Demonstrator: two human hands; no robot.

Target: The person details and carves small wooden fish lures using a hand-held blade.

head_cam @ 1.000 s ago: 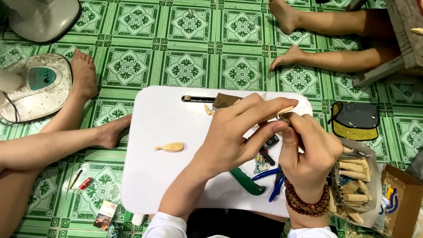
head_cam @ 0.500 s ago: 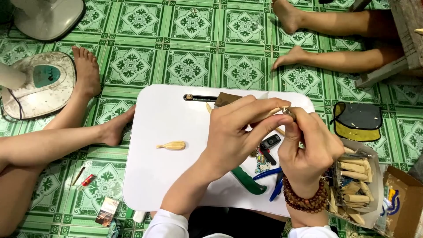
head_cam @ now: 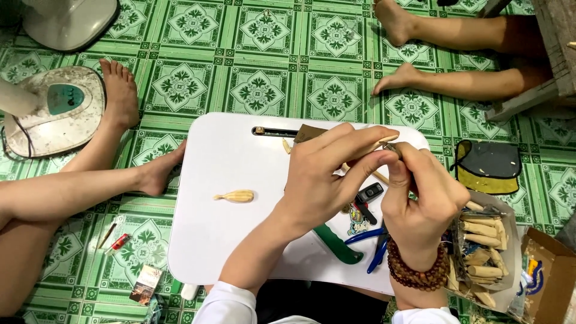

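Observation:
My left hand [head_cam: 327, 174] and my right hand [head_cam: 423, 195] meet above the right part of a white lap table [head_cam: 222, 240]. Both pinch a small pale wooden piece [head_cam: 384, 146] between their fingertips; most of it is hidden by the fingers. A bead bracelet circles my right wrist. A finished little carved wooden piece [head_cam: 235, 195] lies alone on the table to the left of my hands. Under my hands lie a green-handled tool [head_cam: 339, 246], blue-handled pliers [head_cam: 372, 243] and a small black and red tool [head_cam: 366, 197].
A clear bag of wooden blanks [head_cam: 483, 252] and a cardboard box [head_cam: 549, 282] sit at the right. A yellow and grey pouch [head_cam: 487, 167] lies on the green tiled floor. Other people's bare legs [head_cam: 90, 180] and feet [head_cam: 399, 78] surround the table. A fan base [head_cam: 51, 111] stands left.
My hands stay together over the table, with only slight finger shifts on the small piece. Nothing else has moved.

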